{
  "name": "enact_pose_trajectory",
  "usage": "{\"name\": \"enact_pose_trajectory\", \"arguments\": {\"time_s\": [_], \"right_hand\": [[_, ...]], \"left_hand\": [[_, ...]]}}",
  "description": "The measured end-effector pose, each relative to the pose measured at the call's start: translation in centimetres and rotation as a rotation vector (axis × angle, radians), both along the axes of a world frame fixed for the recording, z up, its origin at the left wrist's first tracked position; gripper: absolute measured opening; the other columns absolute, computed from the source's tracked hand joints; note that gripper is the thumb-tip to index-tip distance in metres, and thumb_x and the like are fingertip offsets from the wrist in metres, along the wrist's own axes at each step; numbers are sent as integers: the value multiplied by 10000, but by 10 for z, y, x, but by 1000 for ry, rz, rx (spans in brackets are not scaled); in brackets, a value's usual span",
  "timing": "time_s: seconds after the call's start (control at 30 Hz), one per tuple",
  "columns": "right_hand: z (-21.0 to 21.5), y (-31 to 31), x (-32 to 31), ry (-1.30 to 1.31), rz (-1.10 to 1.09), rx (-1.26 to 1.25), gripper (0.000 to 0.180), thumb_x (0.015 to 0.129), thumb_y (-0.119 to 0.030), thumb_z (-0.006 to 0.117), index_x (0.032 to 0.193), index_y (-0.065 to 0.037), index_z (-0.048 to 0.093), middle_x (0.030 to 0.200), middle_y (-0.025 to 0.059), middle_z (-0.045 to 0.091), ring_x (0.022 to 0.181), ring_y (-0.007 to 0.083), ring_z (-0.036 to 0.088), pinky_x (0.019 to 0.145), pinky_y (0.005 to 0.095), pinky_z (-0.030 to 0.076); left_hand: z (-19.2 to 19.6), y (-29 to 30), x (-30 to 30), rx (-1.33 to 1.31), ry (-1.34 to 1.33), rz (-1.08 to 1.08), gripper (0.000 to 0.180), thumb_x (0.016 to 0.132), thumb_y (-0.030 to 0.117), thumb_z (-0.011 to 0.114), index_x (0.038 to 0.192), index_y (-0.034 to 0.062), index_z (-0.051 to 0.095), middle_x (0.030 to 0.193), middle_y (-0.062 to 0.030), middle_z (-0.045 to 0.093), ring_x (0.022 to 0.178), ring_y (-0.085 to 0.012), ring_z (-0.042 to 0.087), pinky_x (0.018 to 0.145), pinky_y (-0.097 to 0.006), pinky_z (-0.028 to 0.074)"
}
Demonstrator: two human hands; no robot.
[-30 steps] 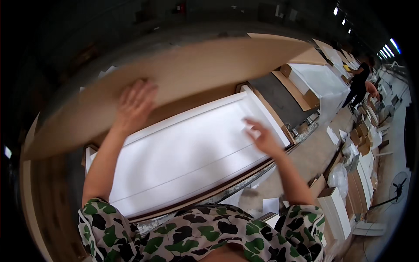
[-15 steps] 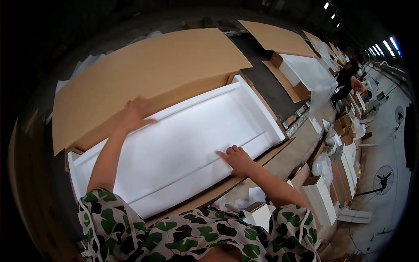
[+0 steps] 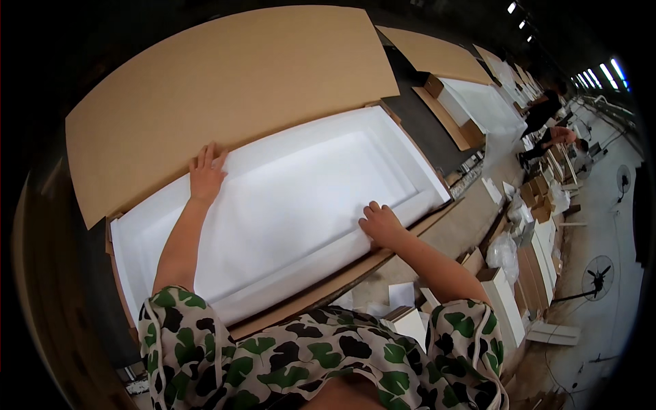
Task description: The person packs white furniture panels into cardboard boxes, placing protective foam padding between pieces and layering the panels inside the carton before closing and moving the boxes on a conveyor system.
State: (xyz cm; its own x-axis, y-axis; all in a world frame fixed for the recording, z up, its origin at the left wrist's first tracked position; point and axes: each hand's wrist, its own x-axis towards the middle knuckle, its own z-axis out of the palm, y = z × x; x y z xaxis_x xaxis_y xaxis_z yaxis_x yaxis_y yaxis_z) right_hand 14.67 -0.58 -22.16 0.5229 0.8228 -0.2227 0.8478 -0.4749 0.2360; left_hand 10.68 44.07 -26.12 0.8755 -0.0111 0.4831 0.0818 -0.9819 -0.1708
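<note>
In front of me a long shallow white furniture piece lies in an open cardboard carton (image 3: 383, 257). A thin white wrapping sheet (image 3: 294, 195) drapes over it and sags into its recess. At the far edge my left hand (image 3: 207, 174) lies on the sheet with its fingers apart, close to the raised cardboard flap (image 3: 239, 75). On the near right edge my right hand (image 3: 381, 225) has its fingers bent round the sheet-covered rim. Its fingertips partly hide what lies beneath them.
Farther along the dark bench stands another open carton (image 3: 471, 109) with white wrapping. Two people work at the far right. White panels (image 3: 502, 304), cardboard and clear plastic (image 3: 503, 254) crowd the floor to my right, near a black fan (image 3: 598, 279).
The white sheet now covers the far and right rims that were bare before. My left hand has turned and spread its fingers at the far edge. My right hand's fingers have curled more.
</note>
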Motion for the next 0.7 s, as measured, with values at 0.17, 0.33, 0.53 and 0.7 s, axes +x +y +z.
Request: {"name": "enact_pose_trajectory", "arguments": {"time_s": [0.17,0.33,0.53,0.7], "right_hand": [[22,1,7,294,-149,-152,487,603,-495,723,802,-53,676,986,125,588,1022,313,492,764,401,481],[49,-15,7,592,-387,-190,781,685,-760,473,918,-46,686,983,162,639,1072,395,463,920,439,384],[2,-55,3,331,-288,641,380,809,-374,629,931,-15,649,916,174,641,918,358,550,763,425,453],[33,-82,-37,165,-293,958,238,832,-206,624,977,-17,619,1085,191,573,1020,342,505,819,409,437]], "left_hand": [[21,-9,-71,70,-6,-54,427,771,261,660,1155,105,558,1293,-147,456,1176,-278,440,933,-431,346],[36,0,-174,-325,732,347,383,800,409,598,877,37,646,937,-168,629,899,-307,595,773,-413,459],[16,0,-290,-385,1107,436,589,829,559,483,940,8,659,924,-184,641,889,-342,599,775,-421,477],[14,5,-283,-472,1341,420,712,808,632,448,714,-44,651,773,-200,639,738,-338,613,693,-418,476]]}}
